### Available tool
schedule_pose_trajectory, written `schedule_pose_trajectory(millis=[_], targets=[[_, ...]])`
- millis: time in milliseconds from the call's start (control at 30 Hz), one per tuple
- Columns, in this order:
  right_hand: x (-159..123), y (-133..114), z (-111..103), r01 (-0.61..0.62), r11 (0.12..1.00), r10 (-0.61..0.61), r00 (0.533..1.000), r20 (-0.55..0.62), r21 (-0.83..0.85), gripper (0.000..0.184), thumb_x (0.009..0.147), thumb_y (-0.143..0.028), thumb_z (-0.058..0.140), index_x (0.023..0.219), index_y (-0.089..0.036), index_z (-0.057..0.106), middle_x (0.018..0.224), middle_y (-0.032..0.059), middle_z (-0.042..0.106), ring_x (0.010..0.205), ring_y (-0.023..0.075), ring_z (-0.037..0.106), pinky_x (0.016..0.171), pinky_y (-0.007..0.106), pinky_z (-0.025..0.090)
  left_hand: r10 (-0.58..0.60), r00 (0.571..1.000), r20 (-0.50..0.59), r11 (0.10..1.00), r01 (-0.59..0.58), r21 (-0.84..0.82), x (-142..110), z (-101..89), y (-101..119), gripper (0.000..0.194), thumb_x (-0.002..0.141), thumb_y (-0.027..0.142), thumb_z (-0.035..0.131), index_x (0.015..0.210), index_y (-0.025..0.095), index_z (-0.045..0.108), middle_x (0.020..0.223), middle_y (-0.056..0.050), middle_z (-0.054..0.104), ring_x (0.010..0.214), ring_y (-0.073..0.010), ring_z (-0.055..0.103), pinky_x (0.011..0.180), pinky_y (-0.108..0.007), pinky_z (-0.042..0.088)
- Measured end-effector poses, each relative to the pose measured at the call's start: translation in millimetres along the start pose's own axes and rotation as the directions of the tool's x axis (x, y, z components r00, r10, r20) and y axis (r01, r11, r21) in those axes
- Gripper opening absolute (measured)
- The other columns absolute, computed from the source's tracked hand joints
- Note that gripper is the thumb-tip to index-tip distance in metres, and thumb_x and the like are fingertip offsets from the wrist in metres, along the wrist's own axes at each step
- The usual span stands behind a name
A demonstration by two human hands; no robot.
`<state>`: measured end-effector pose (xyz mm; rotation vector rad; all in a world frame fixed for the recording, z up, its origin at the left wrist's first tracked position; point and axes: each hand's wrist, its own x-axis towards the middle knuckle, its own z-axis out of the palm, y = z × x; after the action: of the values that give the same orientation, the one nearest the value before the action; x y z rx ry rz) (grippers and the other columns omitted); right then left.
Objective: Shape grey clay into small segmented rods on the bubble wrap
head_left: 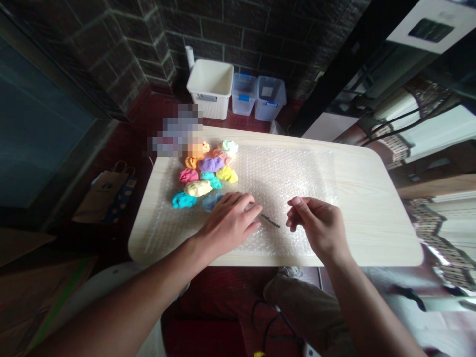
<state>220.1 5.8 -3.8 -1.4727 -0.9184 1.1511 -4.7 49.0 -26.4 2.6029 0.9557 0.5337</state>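
Observation:
A short, dark, beaded strand or row (271,221) lies on bubble wrap (290,173) between my two hands. My left hand (232,218) rests palm down over the wrap, fingers bent and thumb apart, its fingertips close to the strand's left end. To the right of the strand, my right hand (320,223) is held with thumb and fingertips pinched together. Whatever is in that pinch is too small to make out. Beside my left hand sits a grey-blue soft lump (211,202), partly covered by it. Several bright soft lumps, including a pale yellow one (198,188) and a purple one (211,164), are clustered behind.
The wrap lies on a pale wooden table (372,208) with rounded corners. Beyond the far edge, a white bin (211,82) and two clear plastic boxes (270,99) stand on the floor by a brick wall. A paper bag (102,193) stands left of the table.

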Motion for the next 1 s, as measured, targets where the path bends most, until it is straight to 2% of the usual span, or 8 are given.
schedule_pose_trajectory(millis=[233, 333, 433, 567, 733, 867, 1000], targets=[[-1, -1, 2, -0.012, 0.997, 0.013, 1.0, 0.015, -0.07, 0.053, 0.094, -0.062, 0.068, 0.064, -0.019, 0.06, 0.053, 0.0031, 0.065, 0.039, 0.0141, 0.06, 0.036, 0.024, 0.043, 0.011, 1.0, -0.006, 1.0, -0.011, -0.012, 1, 2.0, 0, 0.021, 0.097, 0.027, 0.068, 0.115, 0.016, 0.071, 0.111, -0.01, 0.068, 0.108, -0.0284, 0.064, 0.096, -0.046, 0.051], [0, 0, 1, 0.017, 0.995, -0.016, 1.0, 0.02, -0.096, 0.053, 0.098, -0.062, 0.061, 0.065, -0.02, 0.055, 0.054, 0.0011, 0.063, 0.041, 0.0122, 0.058, 0.039, 0.023, 0.041, 0.009, 1.0, -0.015, 1.0, -0.009, -0.018, 1, 1.5, -1, 0.02, 0.097, 0.027, 0.068, 0.115, 0.016, 0.071, 0.111, -0.01, 0.068, 0.108, -0.0281, 0.063, 0.097, -0.045, 0.051], [1, 0, 0, 0.076, 0.989, -0.07, 0.996, 0.051, -0.126, 0.043, 0.096, -0.055, 0.07, 0.073, -0.019, 0.061, 0.059, -0.0001, 0.064, 0.049, 0.0118, 0.06, 0.045, 0.023, 0.045, 0.011, 0.999, -0.032, 1.0, -0.011, -0.016, 1, 2.0, -1, 0.02, 0.097, 0.027, 0.068, 0.114, 0.017, 0.071, 0.111, -0.009, 0.068, 0.108, -0.0276, 0.063, 0.096, -0.044, 0.05], [5, 3, -1, 0.095, 0.988, -0.092, 0.995, 0.023, -0.122, 0.029, 0.082, -0.041, 0.088, 0.083, -0.017, 0.074, 0.067, 0.0034, 0.073, 0.058, 0.0152, 0.067, 0.053, 0.026, 0.053, 0.03, 0.999, -0.032, 0.999, -0.03, 0.014, 3, 4.8, 0, 0.018, 0.097, 0.027, 0.068, 0.112, 0.017, 0.072, 0.11, -0.009, 0.068, 0.107, -0.0269, 0.062, 0.096, -0.043, 0.049], [5, 6, 1, 0.062, 0.997, -0.063, 0.998, -0.016, -0.05, 0.029, 0.084, -0.042, 0.087, 0.093, -0.015, 0.08, 0.082, 0.0103, 0.082, 0.069, 0.0226, 0.078, 0.066, 0.036, 0.065, 0.057, 0.998, 0.001, 0.995, -0.057, 0.079, 10, 9.4, 4, 0.013, 0.097, 0.025, 0.068, 0.105, 0.015, 0.072, 0.11, -0.009, 0.068, 0.109, -0.0274, 0.06, 0.098, -0.043, 0.047], [3, 4, 3, 0.066, 0.996, -0.064, 0.997, 0.036, -0.059, 0.028, 0.084, -0.042, 0.086, 0.085, -0.015, 0.08, 0.074, 0.0097, 0.081, 0.061, 0.0201, 0.075, 0.058, 0.032, 0.062, 0.079, 0.997, 0.001, 0.985, -0.078, 0.153, 13, 11.7, 8, 0.015, 0.102, 0.021, 0.059, 0.105, 0.016, 0.072, 0.109, -0.01, 0.068, 0.113, -0.0281, 0.059, 0.1, -0.045, 0.044], [2, 1, 4, 0.067, 0.996, -0.066, 0.997, 0.037, -0.053, 0.027, 0.077, -0.039, 0.093, 0.076, -0.016, 0.078, 0.064, 0.0063, 0.077, 0.053, 0.0159, 0.069, 0.051, 0.027, 0.056, 0.104, 0.995, 0.012, 0.981, -0.104, 0.166, 14, 13.5, 9, 0.018, 0.103, 0.019, 0.056, 0.102, 0.017, 0.073, 0.107, -0.011, 0.068, 0.115, -0.028, 0.059, 0.101, -0.045, 0.044]])
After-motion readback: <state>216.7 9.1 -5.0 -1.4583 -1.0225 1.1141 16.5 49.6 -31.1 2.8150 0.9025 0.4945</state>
